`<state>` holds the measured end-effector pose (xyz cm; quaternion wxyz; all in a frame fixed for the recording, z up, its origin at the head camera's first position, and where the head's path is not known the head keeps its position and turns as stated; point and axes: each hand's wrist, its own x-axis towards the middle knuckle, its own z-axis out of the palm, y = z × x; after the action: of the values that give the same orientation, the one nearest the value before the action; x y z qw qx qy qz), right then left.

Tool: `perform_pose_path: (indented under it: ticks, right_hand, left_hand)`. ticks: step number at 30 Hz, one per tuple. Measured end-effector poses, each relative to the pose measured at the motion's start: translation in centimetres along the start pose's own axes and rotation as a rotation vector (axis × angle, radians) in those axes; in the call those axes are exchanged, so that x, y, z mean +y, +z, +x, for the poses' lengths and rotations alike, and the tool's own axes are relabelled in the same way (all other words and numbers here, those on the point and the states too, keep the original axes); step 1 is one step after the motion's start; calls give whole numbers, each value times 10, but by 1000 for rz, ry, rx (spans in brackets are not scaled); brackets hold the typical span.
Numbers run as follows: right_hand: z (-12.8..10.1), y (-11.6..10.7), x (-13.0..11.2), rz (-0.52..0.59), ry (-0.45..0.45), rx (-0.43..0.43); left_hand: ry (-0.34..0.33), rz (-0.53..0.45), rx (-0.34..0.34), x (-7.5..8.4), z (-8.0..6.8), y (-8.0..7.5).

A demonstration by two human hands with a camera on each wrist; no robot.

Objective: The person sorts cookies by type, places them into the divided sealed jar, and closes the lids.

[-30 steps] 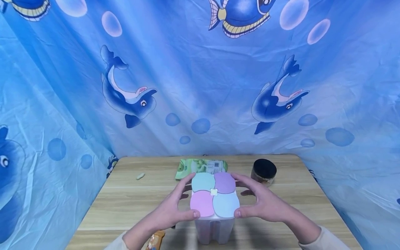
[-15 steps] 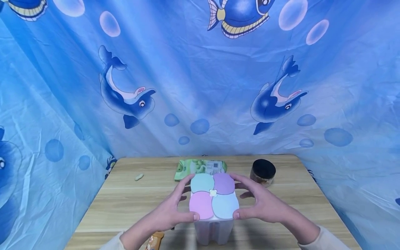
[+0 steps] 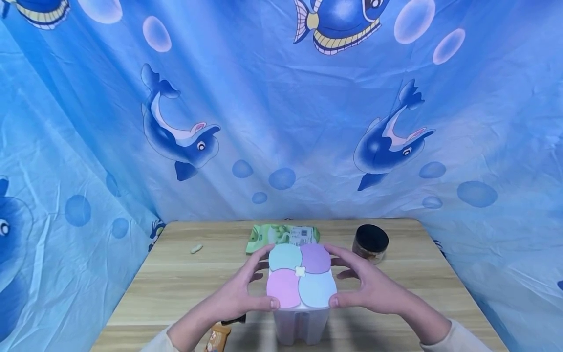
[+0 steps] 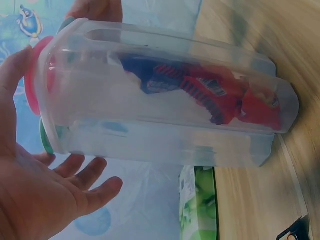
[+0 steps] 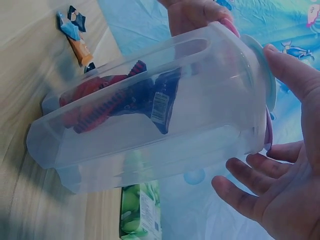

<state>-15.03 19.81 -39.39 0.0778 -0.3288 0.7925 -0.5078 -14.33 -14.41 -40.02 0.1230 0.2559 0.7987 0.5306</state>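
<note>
A tall translucent storage container (image 3: 302,325) stands on the table between both hands. Its lid (image 3: 317,289) has four rounded flaps in mint, purple, pink and pale blue, joined by a small white flower. My left hand (image 3: 244,288) holds the lid's left side, thumb at the near corner and index finger at the far one. Opposite it, my right hand (image 3: 367,283) grips the right side in the same way. The lower fingers of each hand spread away from the wall. Through the clear plastic, red and blue snack packets (image 4: 215,92) show in the lower part of the container.
A green snack bag (image 3: 281,234) lies behind the container. At the back right stands a black-lidded jar (image 3: 371,242). A small pale piece (image 3: 196,249) lies at the back left. An orange wrapper (image 3: 218,338) and a dark wrapper (image 3: 235,320) lie by the left forearm.
Both hands keep their places on the lid. The left wrist has shifted slightly, so more of the dark wrapper shows beside it. The head view has moved a little.
</note>
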Motion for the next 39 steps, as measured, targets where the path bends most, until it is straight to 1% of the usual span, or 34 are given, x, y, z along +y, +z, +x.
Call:
perform_pose_path:
  ticks: [2, 5, 8, 10, 14, 16, 19, 22, 25, 27, 29, 31, 32, 37, 38, 39]
  right_hand:
    - [0, 0, 0, 10, -5, -1]
    - [-1, 3, 1, 24, -3, 9]
    - [-5, 8, 1, 19, -5, 47]
    - [-9, 14, 0, 4, -17, 93]
    - [-21, 27, -2, -28, -55, 196]
    - [-28, 34, -3, -22, -50, 232]
    - [-36, 45, -5, 17, -11, 272]
    - [-43, 55, -6, 55, 48, 309]
    - [-51, 65, -6, 69, 105, 372]
    - [-56, 73, -8, 93, 156, 436]
    - [-61, 82, -8, 121, 178, 489]
    - [-67, 90, -7, 151, 176, 521]
    - [-70, 94, -6, 162, 158, 518]
    - [-81, 106, 4, 169, -46, 455]
    - [-82, 107, 5, 161, -77, 444]
    - [-83, 108, 6, 159, -88, 444]
  left_hand:
    - [21, 0, -4, -1, 0, -2]
    - [72, -15, -16, -5, 2, -6]
    - [110, -82, -29, -10, 4, -8]
    - [119, -131, -30, -14, 5, -9]
    - [118, -220, -19, -26, 11, -11]
    - [112, -263, -19, -33, 15, -12]
    - [92, -329, -23, -43, 22, -12]
    - [54, -367, -24, -50, 28, -11]
    - [31, -387, -20, -55, 33, -9]
    - [25, -392, -19, -58, 36, -8]
    - [17, -395, -18, -60, 38, -7]
    - [9, -406, -22, -61, 40, -7]
    - [4, -413, -26, -62, 41, -7]
    - [-6, -440, -56, -65, 41, -7]
    - [-7, -443, -65, -66, 41, -7]
    - [-5, -445, -73, -67, 40, -7]
